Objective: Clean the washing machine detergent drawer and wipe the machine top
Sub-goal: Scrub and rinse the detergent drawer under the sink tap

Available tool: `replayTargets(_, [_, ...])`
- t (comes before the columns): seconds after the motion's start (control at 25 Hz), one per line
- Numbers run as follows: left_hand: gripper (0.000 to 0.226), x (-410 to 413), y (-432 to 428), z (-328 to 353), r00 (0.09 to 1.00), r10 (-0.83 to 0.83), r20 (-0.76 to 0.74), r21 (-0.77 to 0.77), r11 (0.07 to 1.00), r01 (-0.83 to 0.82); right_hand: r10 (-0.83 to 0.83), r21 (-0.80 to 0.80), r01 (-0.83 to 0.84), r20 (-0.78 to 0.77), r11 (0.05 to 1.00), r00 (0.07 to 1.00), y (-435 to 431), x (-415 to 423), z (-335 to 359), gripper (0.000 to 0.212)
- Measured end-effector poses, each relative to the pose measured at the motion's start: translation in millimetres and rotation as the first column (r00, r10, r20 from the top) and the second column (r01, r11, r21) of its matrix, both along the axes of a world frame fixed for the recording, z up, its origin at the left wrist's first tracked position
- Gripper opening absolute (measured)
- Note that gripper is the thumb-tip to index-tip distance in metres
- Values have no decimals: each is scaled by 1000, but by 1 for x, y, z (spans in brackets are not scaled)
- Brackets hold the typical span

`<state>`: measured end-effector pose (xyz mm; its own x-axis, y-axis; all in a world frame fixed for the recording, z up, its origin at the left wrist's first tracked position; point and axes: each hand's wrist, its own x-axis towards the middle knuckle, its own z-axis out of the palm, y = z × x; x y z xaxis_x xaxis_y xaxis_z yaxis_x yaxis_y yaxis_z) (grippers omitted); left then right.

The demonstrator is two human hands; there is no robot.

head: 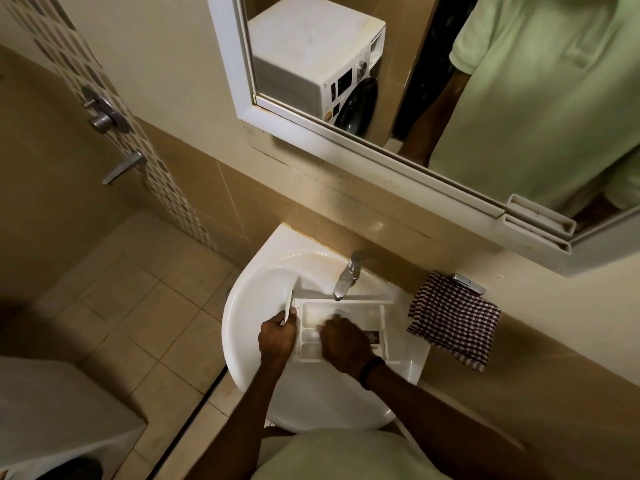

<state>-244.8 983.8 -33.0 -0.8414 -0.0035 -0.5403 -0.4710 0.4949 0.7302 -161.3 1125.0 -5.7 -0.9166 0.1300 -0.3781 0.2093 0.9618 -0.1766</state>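
The white detergent drawer (360, 315) lies across the white basin (256, 306), under the tap (348, 277). My left hand (277, 337) grips the drawer's front panel at its left end. My right hand (343, 342) is inside the drawer's compartments with curled fingers; it is blurred, and I cannot tell whether it holds anything. The washing machine (52, 420) shows its top at the lower left, and it is also reflected in the mirror (311, 53).
A checked cloth (455, 318) hangs from a holder on the wall to the right of the basin. A white shelf (533, 223) runs under the mirror. A door with a metal handle (121, 169) stands to the left. Tiled floor lies between the basin and the machine.
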Motion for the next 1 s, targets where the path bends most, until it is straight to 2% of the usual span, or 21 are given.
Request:
replayTargets(0.08, [51,0,-2,1,1000,7,-3,3,1000,-7,-170,75,175,-70,982,983,26,2,-8,19])
replayTargets(0.12, [50,-1,-1,2,1000,6,-12,-2,1000,-6,-171,95,177,-73,980,983,26,-1,-9,19])
replayTargets(0.2, [48,-1,1,3,1000,-4,-25,-14,1000,4,27,106,-21,-61,994,998,5,-4,-15,24])
replayTargets(0.24, [47,-1,-1,4,1000,-5,-26,-14,1000,5,127,115,-115,-108,987,986,-3,-2,-18,30])
replayTargets(0.28, [47,-2,-3,4,1000,-8,-21,-14,1000,8,158,114,-143,-133,983,978,-2,0,-22,37])
replayTargets(0.36, [51,-2,-7,6,1000,13,-18,0,1000,-13,61,127,-46,-113,991,992,20,3,-25,44])
replayTargets(0.4, [54,-2,-7,7,1000,22,-11,1,1000,-22,-5,149,28,-152,988,988,27,3,-28,44])
replayTargets(0.44, [53,-2,-6,9,1000,22,-19,-3,1000,-22,-1,188,39,-197,981,980,25,1,-31,44])
replayTargets(0.56, [52,-3,-9,10,1000,18,-8,2,1000,-18,111,112,-90,-199,990,974,-6,0,-26,39])
replayTargets(0.64, [66,0,-14,11,999,24,30,18,1000,-25,18,41,-11,-185,999,983,5,4,-21,30])
replayTargets(0.72, [69,3,-11,15,998,14,62,-2,1000,-14,-114,29,122,-189,992,975,23,8,-20,27])
replayTargets(0.8, [59,3,-7,21,998,-35,43,-43,998,37,15,31,-11,-114,999,993,11,2,-13,22])
replayTargets(0.84, [57,3,-6,23,998,-53,33,-61,997,55,97,-13,-99,-97,995,991,0,3,-14,11])
replayTargets(0.88, [55,2,-6,25,998,-60,28,-64,996,62,98,-80,-107,-106,991,990,-7,8,-21,3])
replayTargets(0.96, [48,4,-14,26,999,-34,42,-29,999,35,-17,-270,-33,-178,962,984,-1,17,-24,18])
replayTargets(1.0, [40,6,-18,30,998,-5,60,11,1000,5,-125,-334,44,-223,941,967,9,20,-26,22])
